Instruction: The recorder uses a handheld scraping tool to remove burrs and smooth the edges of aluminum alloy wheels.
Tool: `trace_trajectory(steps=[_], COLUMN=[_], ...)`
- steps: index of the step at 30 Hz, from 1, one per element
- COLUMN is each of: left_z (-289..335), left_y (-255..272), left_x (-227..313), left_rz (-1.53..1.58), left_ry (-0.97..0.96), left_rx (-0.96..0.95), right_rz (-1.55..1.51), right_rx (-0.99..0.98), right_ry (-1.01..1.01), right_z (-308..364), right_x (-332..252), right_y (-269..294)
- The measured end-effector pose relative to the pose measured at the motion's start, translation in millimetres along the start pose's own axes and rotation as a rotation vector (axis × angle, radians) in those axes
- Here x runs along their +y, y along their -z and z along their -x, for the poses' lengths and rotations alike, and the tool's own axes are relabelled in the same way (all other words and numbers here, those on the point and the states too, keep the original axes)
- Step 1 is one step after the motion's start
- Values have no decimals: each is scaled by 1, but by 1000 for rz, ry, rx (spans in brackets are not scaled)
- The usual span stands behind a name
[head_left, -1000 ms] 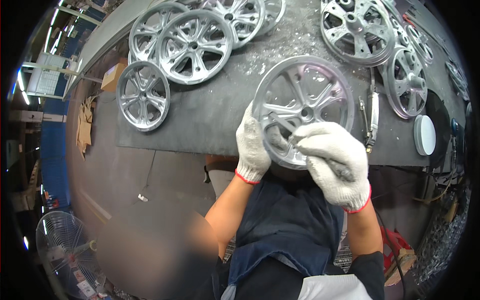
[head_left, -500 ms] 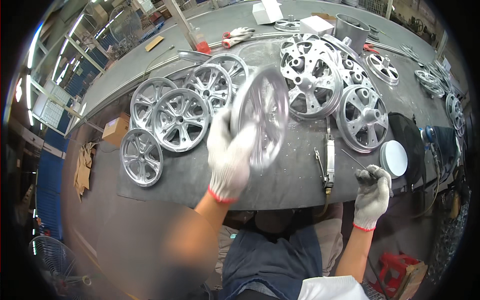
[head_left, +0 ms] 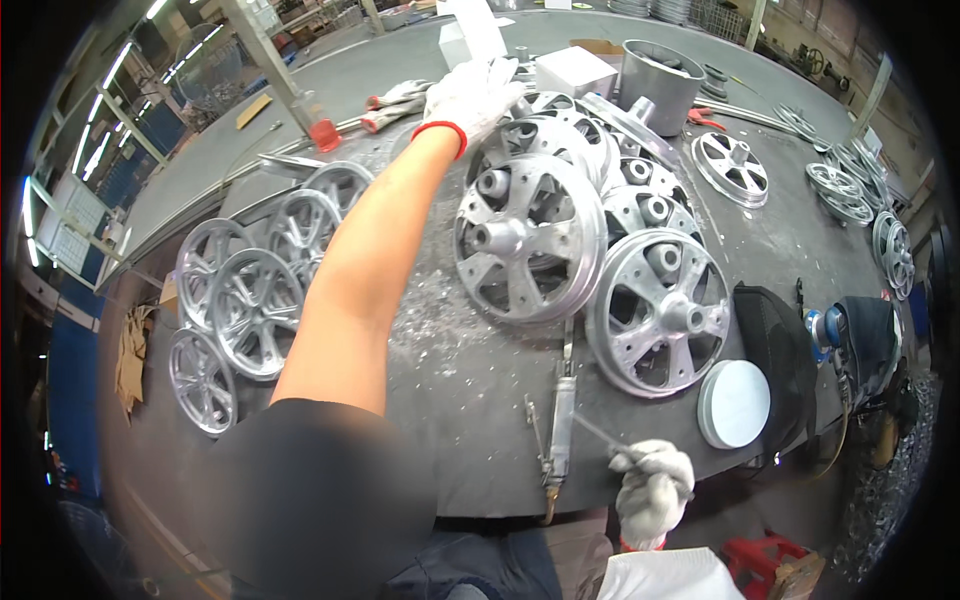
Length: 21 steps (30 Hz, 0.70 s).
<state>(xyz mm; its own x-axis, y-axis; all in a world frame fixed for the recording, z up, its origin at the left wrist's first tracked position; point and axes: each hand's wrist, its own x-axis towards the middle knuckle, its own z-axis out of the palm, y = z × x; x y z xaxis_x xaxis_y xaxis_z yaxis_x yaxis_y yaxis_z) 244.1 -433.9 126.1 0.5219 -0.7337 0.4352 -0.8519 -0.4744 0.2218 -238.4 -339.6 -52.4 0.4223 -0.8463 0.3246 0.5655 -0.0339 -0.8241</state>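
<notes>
My left hand (head_left: pixel 472 98), in a white knit glove with a red cuff, reaches far across the table to the back left of a pile of silver metal wheels (head_left: pixel 525 240). Its fingers are blurred and partly hidden, so whether they grip a wheel is unclear. Near the front edge my right hand (head_left: pixel 655 490), in a greyed glove, is closed on a thin metal rod (head_left: pixel 603 436) that points up and left. Left of it lies a slim silver air tool (head_left: pixel 563 430). More spoked wheels (head_left: pixel 258 312) stand leaning together at the left, partly behind my left arm.
A round whitish disc (head_left: pixel 738 404) and a black bag (head_left: pixel 775 360) are to the right. Behind the pile stand a metal pot (head_left: pixel 660 88) and a white box (head_left: pixel 576 72). A red bottle (head_left: pixel 323 134) is at the far left; metal crumbs (head_left: pixel 440 325) litter the tabletop.
My left hand has moved far forward, and the wheel it held up is no longer seen in it. The view has shifted toward the right. My right hand still holds the rod.
</notes>
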Motion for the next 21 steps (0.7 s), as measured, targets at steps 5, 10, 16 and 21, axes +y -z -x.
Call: trace_trajectory(steps=[5, 10, 16, 21], left_z=[-42, -43, 18, 78], left_y=[-52, -54, 40, 138], left_x=[-43, -80, -146, -247], left_rz=[-120, 41, -306, -558], left_ry=[-208, -332, 18, 369], left_rx=[-161, -269, -231, -613], right_rz=[-5, 79, 48, 37], right_rx=[68, 58, 103, 97], right_ry=[-21, -43, -106, -146], right_z=[4, 10, 3, 1], right_x=[12, 8, 6, 10], right_y=[-10, -5, 2, 3])
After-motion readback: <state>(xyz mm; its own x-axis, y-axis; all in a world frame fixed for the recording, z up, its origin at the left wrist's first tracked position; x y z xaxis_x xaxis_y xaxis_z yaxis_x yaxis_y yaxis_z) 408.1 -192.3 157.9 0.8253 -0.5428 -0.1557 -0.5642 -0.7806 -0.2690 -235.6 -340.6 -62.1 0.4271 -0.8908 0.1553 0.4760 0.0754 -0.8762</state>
